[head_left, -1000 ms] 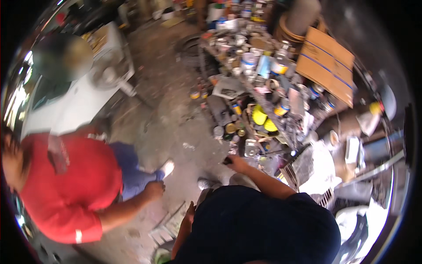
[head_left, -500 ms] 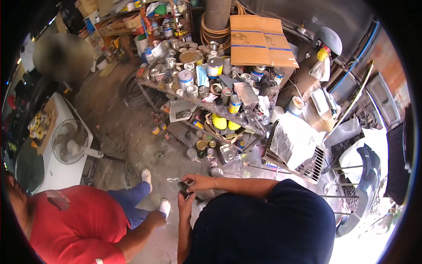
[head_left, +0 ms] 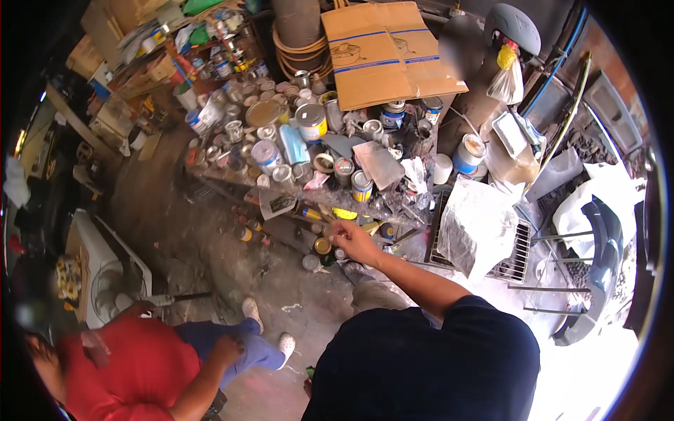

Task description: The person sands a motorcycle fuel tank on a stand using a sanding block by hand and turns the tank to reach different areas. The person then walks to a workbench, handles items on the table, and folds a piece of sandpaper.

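Observation:
My right hand (head_left: 351, 241) reaches out over the front edge of the cluttered workbench (head_left: 281, 184). Its fingers are loosely bent and apart, and I see nothing held in them. Below it are small open cans (head_left: 323, 245) on the lower level near the floor. Only a sliver of my left hand (head_left: 307, 387) shows beside my dark shirt, its fingers mostly hidden. A small green thing (head_left: 310, 371) shows right at it; I cannot make out what it is. Nearest the right hand on the bench top stands a blue and yellow paint can (head_left: 361, 186).
Several paint cans, cups and a flattened cardboard box (head_left: 390, 52) crowd the bench. At right, plastic sheeting (head_left: 477, 221) lies over a wire rack (head_left: 516, 252). A person in a red shirt (head_left: 133, 368) is close on my left, near a fan (head_left: 116, 291).
My hands have parted: the right has moved forward to the bench, the left back beside my body. The small dark thing between them is out of sight. My view has shifted.

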